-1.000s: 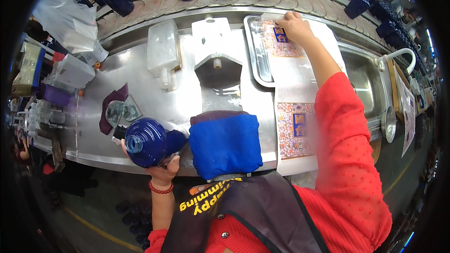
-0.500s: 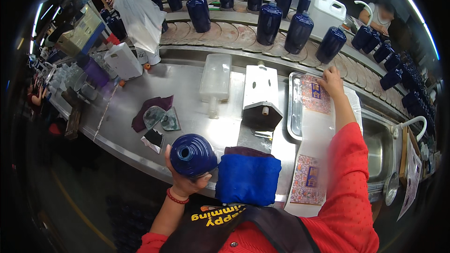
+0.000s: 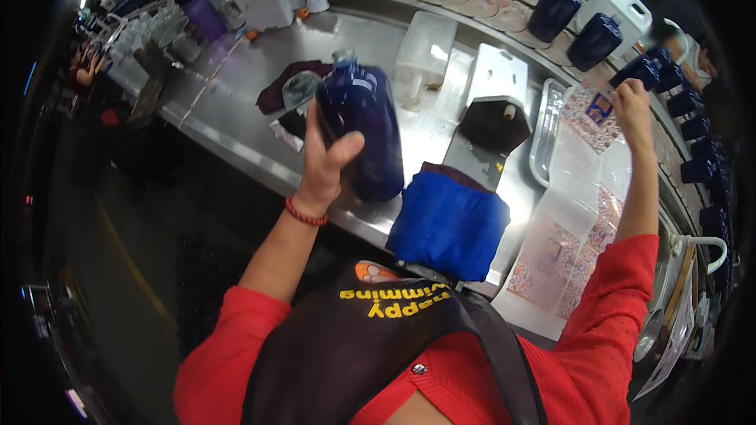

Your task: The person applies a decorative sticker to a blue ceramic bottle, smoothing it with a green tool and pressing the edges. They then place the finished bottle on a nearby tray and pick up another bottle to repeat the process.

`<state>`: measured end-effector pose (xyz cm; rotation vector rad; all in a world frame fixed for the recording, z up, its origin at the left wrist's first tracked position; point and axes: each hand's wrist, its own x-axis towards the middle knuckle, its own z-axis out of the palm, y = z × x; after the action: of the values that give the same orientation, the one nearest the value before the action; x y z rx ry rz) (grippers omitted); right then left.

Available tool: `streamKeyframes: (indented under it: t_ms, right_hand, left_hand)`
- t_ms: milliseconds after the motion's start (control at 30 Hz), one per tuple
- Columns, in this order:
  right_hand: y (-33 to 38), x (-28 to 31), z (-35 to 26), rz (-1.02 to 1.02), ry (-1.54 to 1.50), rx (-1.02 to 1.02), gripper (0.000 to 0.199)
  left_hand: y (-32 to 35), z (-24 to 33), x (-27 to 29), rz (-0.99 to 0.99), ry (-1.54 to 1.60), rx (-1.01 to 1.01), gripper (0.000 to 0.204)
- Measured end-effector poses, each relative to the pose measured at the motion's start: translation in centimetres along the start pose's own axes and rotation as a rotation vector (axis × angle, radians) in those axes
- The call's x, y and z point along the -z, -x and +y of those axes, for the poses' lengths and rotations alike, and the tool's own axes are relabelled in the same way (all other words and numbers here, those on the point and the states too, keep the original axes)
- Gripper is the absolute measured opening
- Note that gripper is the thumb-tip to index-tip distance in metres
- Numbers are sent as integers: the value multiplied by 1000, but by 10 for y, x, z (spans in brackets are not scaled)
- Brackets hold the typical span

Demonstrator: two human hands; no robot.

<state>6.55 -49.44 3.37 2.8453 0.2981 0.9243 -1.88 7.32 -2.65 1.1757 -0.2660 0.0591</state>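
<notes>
- Lifted since the earlier frames, the dark blue bottle [image 3: 361, 134] now stands raised and tilted at centre frame, where before it sat low by the bench's near edge; the right arm has also stretched farther toward the upper right.
- Left hand [image 3: 324, 164] is clamped on the bottle's lower side, thumb pressed across the front, fingers wrapped behind, a red cord bracelet [image 3: 305, 213] at the wrist.
- The bottle's clear neck points to the upper left, its base close to the blue cloth pad [image 3: 447, 223] at centre.
- Right hand [image 3: 632, 104], at upper right, is closed, pinching the corner of a patterned label sheet [image 3: 591, 114] that lies over the metal tray [image 3: 543, 138].
- More patterned sheets [image 3: 563, 248] lie on the bench at lower right, below that arm.
- Just above the pad stands a white block with a dark metal funnel-like plate [image 3: 494, 110].
- A clear plastic box [image 3: 425, 46] sits to its left, and a dark rag [image 3: 279, 88] lies left of the bottle on the steel bench [image 3: 236, 118].
- Along the top right edge a curved row of dark blue bottles [image 3: 598, 39] and a white jug [image 3: 618, 0] line the conveyor.
</notes>
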Motion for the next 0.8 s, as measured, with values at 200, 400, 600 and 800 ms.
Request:
streamKeyframes:
  t_ms: [200, 400, 600, 800]
  right_hand:
    - [-12, 63, 67, -433, -626, -696, 29]
    - [105, -70, 104, -786, -193, -751, 42]
    - [158, -96, 79, -491, 261, -558, 38]
    - [101, -6, 31, -290, 95, -409, 28]
  left_hand:
    - [-38, 27, 11, -35, 572, 349, 54]
    - [-54, 37, 7, -102, 678, 418, 57]
    - [-44, 42, -4, -41, 691, 420, 47]
    - [-12, 24, -21, -22, -29, -144, 63]
